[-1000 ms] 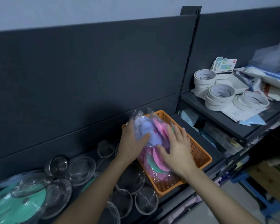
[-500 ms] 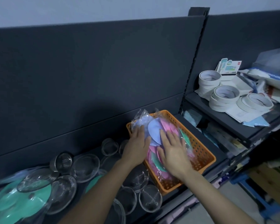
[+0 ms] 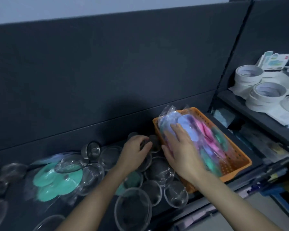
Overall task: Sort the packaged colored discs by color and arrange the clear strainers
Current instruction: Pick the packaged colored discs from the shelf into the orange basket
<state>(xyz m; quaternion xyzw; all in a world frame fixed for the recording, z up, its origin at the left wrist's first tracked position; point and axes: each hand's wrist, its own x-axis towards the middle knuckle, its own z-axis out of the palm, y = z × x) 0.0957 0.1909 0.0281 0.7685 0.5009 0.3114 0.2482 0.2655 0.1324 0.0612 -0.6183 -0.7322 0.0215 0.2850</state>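
An orange perforated basket (image 3: 237, 158) on the dark shelf holds packaged discs (image 3: 198, 130) in lilac, pink and green, wrapped in clear plastic. My right hand (image 3: 180, 147) lies flat on the packages, fingers straight, pressing them down. My left hand (image 3: 135, 152) is left of the basket, fingers curled round a small clear strainer (image 3: 146, 144) among the others. Several clear mesh strainers (image 3: 133, 209) crowd the shelf in front and to the left. A pack of mint green discs (image 3: 55, 179) lies at the left under some strainers.
A small metal-rimmed strainer (image 3: 91, 150) stands against the dark back panel. To the right, a higher shelf (image 3: 250, 114) carries white tape rolls (image 3: 267, 94) and cards. The shelf's front edge runs below the strainers.
My left hand has left the disc packages and moved left onto a small strainer. The packages now lie lower in the basket under my right hand. The view has swung left.
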